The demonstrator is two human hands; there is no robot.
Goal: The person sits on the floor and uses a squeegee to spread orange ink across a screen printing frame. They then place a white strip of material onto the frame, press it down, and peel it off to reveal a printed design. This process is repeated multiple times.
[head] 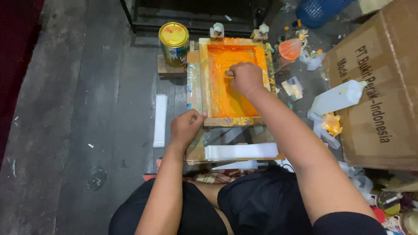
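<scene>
Lying flat on a low wooden board on the floor, the wooden screen-printing frame [233, 80] sits in the middle of the scene, its mesh covered almost edge to edge in wet orange ink, which suggests the ink is already spread and a pass across it is under way rather than finished. The right hand [246, 78] is closed in a fist around a handle (most likely a squeegee, though the blade is hidden under the hand) at the far part of the mesh, so the near part looks left to cover. The left hand [186, 127] rests with fingers curled at the near left corner of the frame, its thumb and fingertips touching the wood as if to steady it. Just near of the frame lies a stack of white strips [241, 151], unprinted as far as can be seen, and one more white strip [160, 120] lies on the floor to the left. A yellow-lidded tin [174, 42] stands at the far left of the frame, and a white plastic bottle [337, 97] leans against a cardboard box [383, 82] to the right.
</scene>
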